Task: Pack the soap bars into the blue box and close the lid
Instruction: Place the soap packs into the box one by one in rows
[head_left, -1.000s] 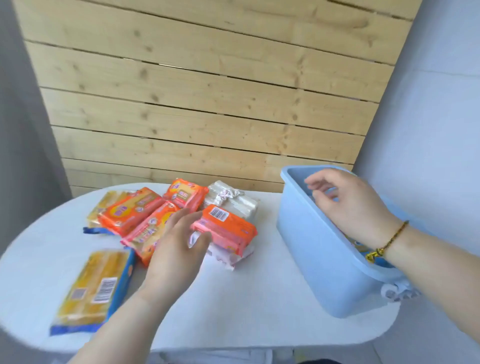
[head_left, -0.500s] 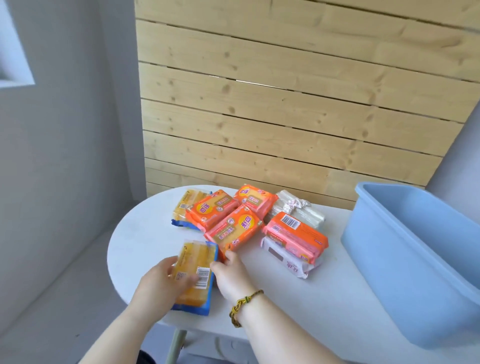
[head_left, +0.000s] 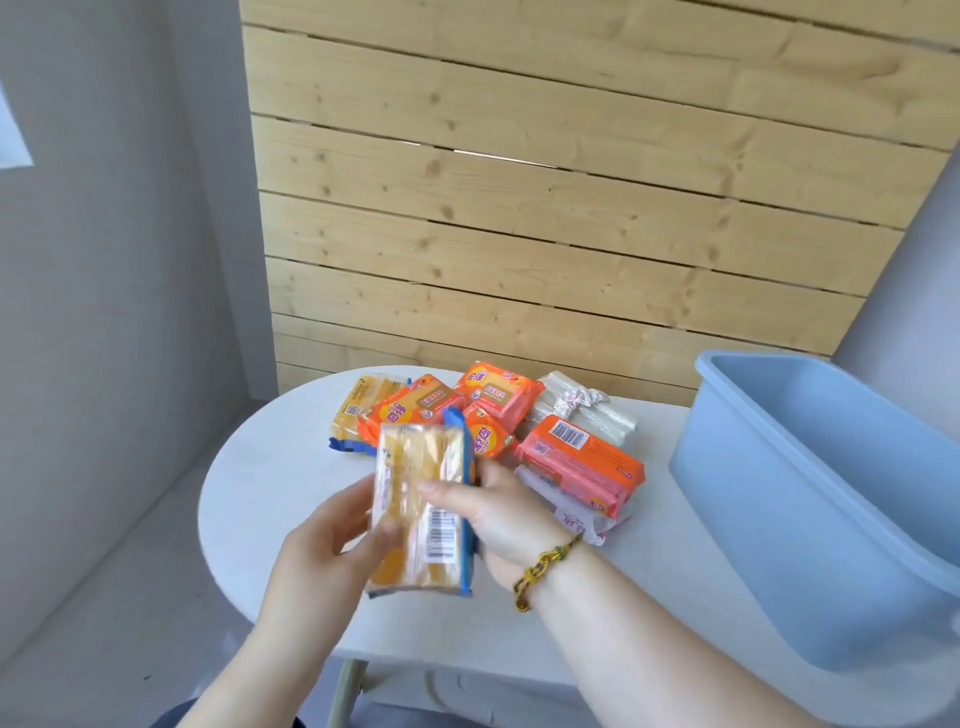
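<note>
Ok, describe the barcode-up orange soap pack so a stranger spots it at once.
Find the blue box on the table's right. The nearest soap pack to its left is the orange pack, lying on a white pack. Unlike the other orange packs, its top shows a barcode.

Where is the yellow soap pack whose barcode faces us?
In the head view, the yellow soap pack is held between the left hand and right hand, over the table, in front of the orange packs and left of the blue box.
</note>
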